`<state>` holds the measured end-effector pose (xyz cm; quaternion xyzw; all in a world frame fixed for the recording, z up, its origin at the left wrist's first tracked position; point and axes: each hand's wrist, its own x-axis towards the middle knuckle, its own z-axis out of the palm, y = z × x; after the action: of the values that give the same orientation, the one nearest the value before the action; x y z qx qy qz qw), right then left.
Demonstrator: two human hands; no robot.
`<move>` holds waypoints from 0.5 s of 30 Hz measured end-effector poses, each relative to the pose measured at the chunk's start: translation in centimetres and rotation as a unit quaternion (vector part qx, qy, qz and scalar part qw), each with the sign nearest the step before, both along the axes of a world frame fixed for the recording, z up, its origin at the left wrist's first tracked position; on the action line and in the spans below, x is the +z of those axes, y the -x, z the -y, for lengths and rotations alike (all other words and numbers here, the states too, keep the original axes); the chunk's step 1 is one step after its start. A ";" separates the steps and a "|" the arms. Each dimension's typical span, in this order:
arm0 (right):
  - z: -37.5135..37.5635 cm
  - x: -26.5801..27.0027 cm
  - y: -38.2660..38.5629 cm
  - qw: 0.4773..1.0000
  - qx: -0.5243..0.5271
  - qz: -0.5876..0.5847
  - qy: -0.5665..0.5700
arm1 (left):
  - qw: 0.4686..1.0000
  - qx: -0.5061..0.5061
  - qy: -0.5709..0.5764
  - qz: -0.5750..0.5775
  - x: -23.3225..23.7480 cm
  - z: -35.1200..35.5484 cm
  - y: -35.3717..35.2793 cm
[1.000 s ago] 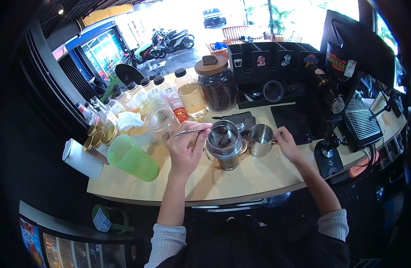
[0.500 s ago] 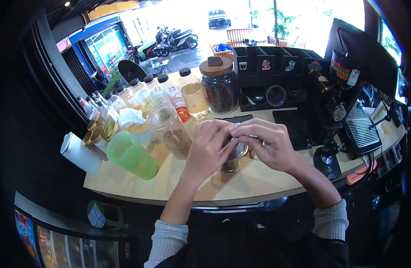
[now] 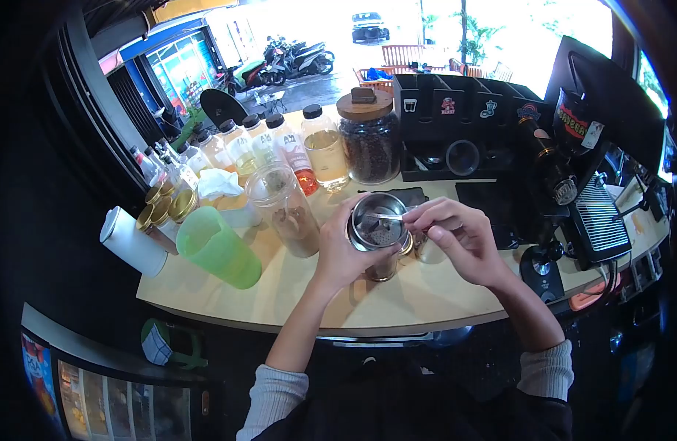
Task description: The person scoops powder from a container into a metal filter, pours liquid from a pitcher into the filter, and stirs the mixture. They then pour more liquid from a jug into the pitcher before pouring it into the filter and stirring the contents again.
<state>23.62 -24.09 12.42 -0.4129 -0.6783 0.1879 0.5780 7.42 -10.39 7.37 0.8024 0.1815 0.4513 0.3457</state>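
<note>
Right hand now pinches the spoon that the left hand held earlier; the left, curled round the metal strainer toward the worktop's front edge, apparently steadies it.

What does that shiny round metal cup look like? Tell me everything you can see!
The metal cup looks like silvery steel, with a round rim and an open top facing the camera. Inside, there are little dots like holes, and some dark bits. The left hand wraps around its side. A spoon held by the right hand reaches in over the rim. Below it a glass stands on the counter; whether they touch is hidden.
</note>
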 end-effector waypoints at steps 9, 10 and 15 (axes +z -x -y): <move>0.4 1.5 -0.9 0.997 0.052 -0.050 0.032 | 0.994 -0.093 -0.050 -0.038 1.3 -2.0 1.3; 0.3 1.6 -1.0 0.997 0.040 -0.048 0.038 | 0.994 -0.092 -0.050 -0.038 1.5 -2.0 1.4; -0.2 2.6 -2.3 0.995 0.065 -0.040 0.069 | 0.989 -0.103 -0.083 -0.060 2.3 -2.0 2.0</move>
<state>25.94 -23.92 15.07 -0.3991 -0.6656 0.2877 0.5612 5.46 -8.34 9.64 0.8684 0.0801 0.3776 0.3113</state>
